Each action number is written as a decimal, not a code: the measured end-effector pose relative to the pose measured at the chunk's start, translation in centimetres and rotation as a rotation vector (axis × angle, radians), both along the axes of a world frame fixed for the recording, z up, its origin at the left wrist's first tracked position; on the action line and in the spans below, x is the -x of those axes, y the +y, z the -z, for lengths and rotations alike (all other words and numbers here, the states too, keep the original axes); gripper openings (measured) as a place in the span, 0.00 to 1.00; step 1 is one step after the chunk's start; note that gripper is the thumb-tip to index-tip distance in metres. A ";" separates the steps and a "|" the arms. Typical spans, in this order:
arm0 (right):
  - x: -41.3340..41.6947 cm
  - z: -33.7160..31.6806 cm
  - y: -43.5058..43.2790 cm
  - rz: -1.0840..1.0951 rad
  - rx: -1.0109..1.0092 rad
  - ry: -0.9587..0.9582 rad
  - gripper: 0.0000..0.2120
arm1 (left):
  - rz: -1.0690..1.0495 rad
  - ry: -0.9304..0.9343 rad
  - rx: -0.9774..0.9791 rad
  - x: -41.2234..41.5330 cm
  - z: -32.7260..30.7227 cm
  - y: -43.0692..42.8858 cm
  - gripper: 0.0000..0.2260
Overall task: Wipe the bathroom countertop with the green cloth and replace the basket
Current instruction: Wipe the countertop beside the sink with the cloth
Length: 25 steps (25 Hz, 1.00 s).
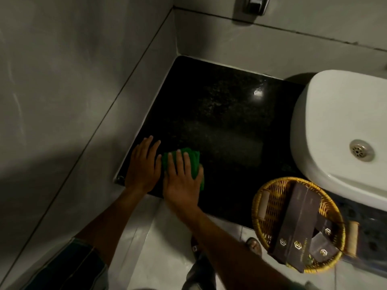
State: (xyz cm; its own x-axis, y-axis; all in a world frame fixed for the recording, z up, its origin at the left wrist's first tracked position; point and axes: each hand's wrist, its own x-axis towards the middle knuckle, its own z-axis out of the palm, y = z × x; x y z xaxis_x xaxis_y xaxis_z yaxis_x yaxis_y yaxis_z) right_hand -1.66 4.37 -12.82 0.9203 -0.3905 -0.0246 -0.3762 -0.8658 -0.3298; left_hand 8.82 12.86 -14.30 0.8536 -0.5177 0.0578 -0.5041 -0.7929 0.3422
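The black speckled countertop (pixel 219 114) fills the corner between two grey walls. A folded green cloth (pixel 193 162) lies at its front left, and my right hand (pixel 182 181) presses flat on top of it, fingers spread. Just left of the cloth, my left hand (pixel 143 166) rests flat on the counter's front-left corner and holds nothing. A round yellow wicker basket (pixel 261 210) with wooden handles sits at the counter's front edge on the right, partly overhanging it. Several dark boxes with gold logos lie inside it.
A white vessel sink (pixel 335 126) with a metal drain stands at the right, close behind the basket. A chrome fixture (pixel 254 6) hangs on the back wall. Pale floor tiles and my sandalled feet (pixel 254 246) show below the counter edge.
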 end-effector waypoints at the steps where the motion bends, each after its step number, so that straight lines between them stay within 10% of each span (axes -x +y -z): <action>1: -1.4 0.1 -2.3 -0.037 0.009 0.032 0.27 | -0.002 -0.001 -0.010 -0.1 0.1 0.1 0.22; 7: 1.3 1.2 -10.3 0.426 -0.030 0.045 0.27 | -0.011 0.023 0.007 0.3 0.1 -0.3 0.21; 13: 0.5 1.4 -6.0 -0.232 0.139 -0.003 0.28 | -0.014 0.011 -0.030 0.2 0.2 0.2 0.23; 25: -10.7 -3.1 -22.8 0.263 -0.188 0.130 0.30 | -0.025 0.023 0.013 0.0 0.8 0.5 0.22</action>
State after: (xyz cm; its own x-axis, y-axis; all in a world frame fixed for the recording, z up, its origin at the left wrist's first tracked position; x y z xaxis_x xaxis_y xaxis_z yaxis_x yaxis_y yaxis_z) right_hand 9.01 -18.43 -9.74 0.7732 -0.5914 -0.2290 -0.6277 -0.6623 -0.4090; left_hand 8.83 13.33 -15.06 0.8672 -0.4960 0.0444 -0.4764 -0.8004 0.3639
